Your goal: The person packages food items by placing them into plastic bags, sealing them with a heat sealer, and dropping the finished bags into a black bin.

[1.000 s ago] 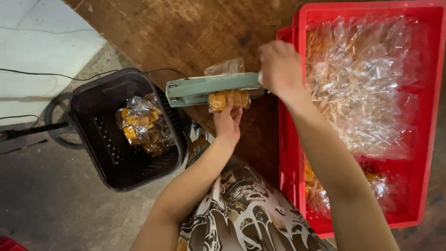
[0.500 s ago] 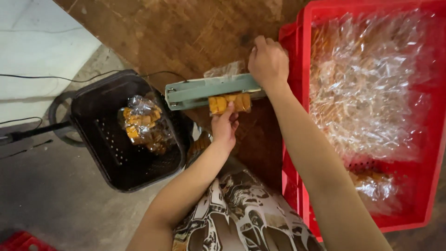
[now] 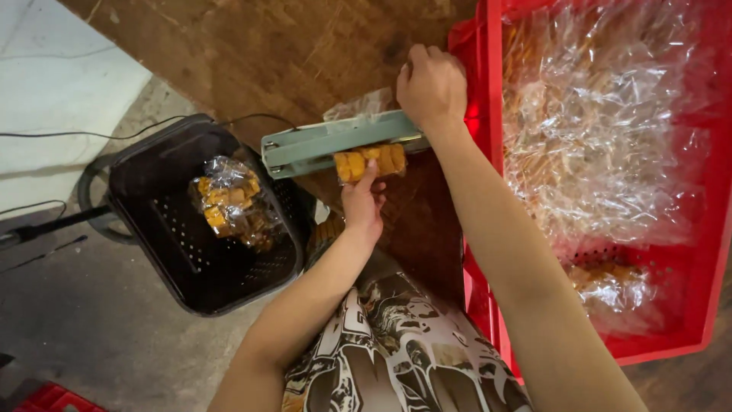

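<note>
A large red plastic crate (image 3: pixel 709 229) of clear wrapped packets fills 3 o'clock. A black perforated basket (image 3: pixel 152 252) sits at 9. Centre, the right hand (image 3: pixel 431 84) presses a pale green metal sealer bar (image 3: pixel 335 141); the left hand (image 3: pixel 363 204) pinches 1 clear bag of orange snacks (image 3: pixel 371 161) beneath it.

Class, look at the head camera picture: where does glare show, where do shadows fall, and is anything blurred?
Head view: glare glints off the clear bags in the red crate; the black basket interior is dim; the sealer and both hands, left and right, are sharp; the near forearms and lap look slightly soft.
</note>
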